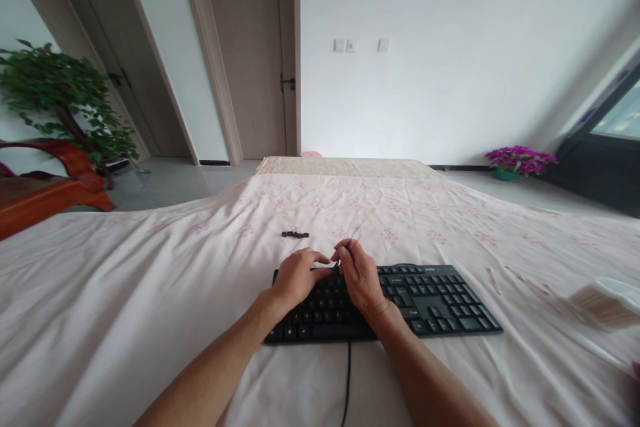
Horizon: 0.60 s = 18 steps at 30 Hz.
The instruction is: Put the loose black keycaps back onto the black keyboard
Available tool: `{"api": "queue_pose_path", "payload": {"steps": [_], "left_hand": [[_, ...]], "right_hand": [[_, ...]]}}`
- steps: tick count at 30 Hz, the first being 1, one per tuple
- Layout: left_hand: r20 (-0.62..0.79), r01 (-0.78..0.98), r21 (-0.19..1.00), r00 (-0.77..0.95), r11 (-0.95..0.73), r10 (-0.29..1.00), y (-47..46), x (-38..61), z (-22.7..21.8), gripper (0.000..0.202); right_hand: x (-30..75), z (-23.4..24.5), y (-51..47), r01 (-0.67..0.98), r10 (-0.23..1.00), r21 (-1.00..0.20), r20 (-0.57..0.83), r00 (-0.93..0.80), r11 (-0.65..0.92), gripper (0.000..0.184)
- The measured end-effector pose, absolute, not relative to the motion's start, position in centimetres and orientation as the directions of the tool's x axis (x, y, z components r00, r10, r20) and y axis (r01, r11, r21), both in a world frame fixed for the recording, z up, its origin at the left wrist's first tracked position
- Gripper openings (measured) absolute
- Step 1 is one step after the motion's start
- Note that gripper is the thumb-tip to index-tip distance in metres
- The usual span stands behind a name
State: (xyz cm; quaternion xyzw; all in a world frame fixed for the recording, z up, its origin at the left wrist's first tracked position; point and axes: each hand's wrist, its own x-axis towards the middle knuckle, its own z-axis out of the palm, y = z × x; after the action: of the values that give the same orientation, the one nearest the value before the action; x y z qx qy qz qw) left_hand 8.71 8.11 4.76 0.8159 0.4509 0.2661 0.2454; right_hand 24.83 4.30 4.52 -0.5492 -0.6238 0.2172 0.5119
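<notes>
A black keyboard (430,307) lies on the cloth in front of me. My right hand (357,273) is closed around a thin wire tool, seemingly a wire keycap puller (357,233), whose wire loop sticks up above the fingers. The tool's lower end is by the keyboard's top row, mostly hidden. My left hand (299,277) rests over the keyboard's left part, thumb and index finger drawn together at that same spot; a small dark thing there is too small to name. Several loose black keycaps (295,235) lie in a row beyond the keyboard.
Cotton swabs (494,280) lie right of the keyboard, near a clear tub of swabs (607,303). A black cable (349,380) runs toward me. The flowered cloth (150,293) has folds. Further off are a wooden chair (55,180), a leafy plant (60,93) and purple flowers (520,159).
</notes>
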Motion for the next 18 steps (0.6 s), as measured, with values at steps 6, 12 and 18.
{"api": "queue_pose_path", "payload": {"steps": [6,12,18], "left_hand": [[0.219,0.658,0.577,0.446,-0.483,0.868,7.5,9.8,4.2,0.019],[0.230,0.736,0.456,0.446,-0.500,0.865,7.3,10.6,4.4,0.021],[0.290,0.729,0.385,0.487,-0.566,0.824,7.1,10.5,4.5,0.033]], "right_hand": [[24.6,4.6,4.1,0.590,0.906,-0.733,0.424,0.006,0.339,0.016],[24.6,4.2,4.3,0.657,0.885,-0.658,0.464,-0.031,0.369,0.016],[24.6,3.9,4.0,0.659,0.842,-0.614,0.537,-0.053,0.434,0.015]]}}
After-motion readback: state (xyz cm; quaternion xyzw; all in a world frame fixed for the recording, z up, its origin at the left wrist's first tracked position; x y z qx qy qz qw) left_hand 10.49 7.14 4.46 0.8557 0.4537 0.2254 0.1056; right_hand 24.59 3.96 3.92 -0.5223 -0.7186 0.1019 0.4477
